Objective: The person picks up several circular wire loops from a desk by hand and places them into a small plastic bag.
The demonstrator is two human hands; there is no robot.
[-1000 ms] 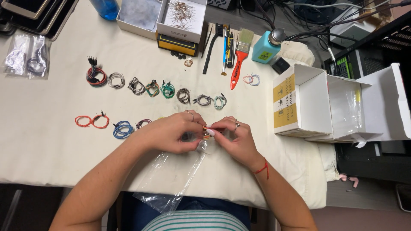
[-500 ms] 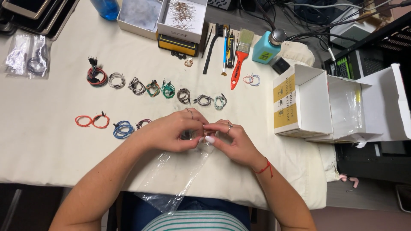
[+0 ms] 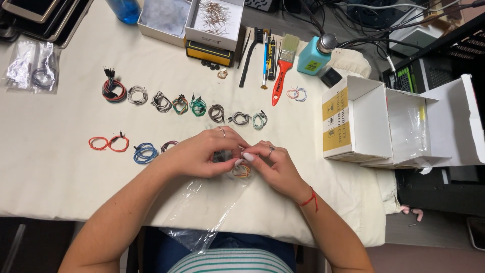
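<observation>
My left hand [image 3: 204, 151] and my right hand [image 3: 275, 164] meet at the middle of the cloth-covered table [image 3: 50, 187], fingertips pinched together on a small coil of orange and yellow wires [image 3: 242, 171]. A clear plastic bag [image 3: 204, 212] lies under my hands and hangs over the near table edge. Behind my hands runs a row of small coiled wire bundles [image 3: 198, 106] in several colours. To the left lie red coils [image 3: 108, 143], a blue coil [image 3: 145, 152] and a dark coil [image 3: 168, 146].
An open white cardboard box [image 3: 374, 121] stands at the right. At the back are a red-handled brush [image 3: 282, 71], dark hand tools [image 3: 268, 53], a teal dispenser bottle [image 3: 316, 53], white trays of small parts [image 3: 212, 20] and a yellow case [image 3: 209, 52]. Clear bags [image 3: 33, 68] lie far left.
My fingers have shifted slightly around the small wire coil, and it now shows below my fingertips. Hands stay in the same spot over the plastic bag.
</observation>
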